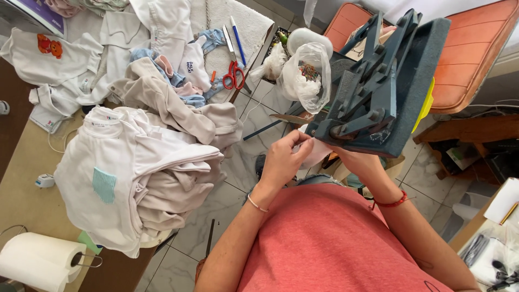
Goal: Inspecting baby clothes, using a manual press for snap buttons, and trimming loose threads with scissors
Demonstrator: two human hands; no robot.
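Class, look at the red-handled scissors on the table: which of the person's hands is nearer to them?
Left. The left hand is below and right of the red-handled scissors; the right hand, under the blue-grey press, lies farther right.

left hand [282, 160]: fingers pinched | right hand [351, 158]: mostly hidden

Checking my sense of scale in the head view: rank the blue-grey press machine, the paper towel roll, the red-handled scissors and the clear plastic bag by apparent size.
1. blue-grey press machine
2. paper towel roll, though it is cut off at the frame edge
3. clear plastic bag, close to the roll, so this order is unsure
4. red-handled scissors
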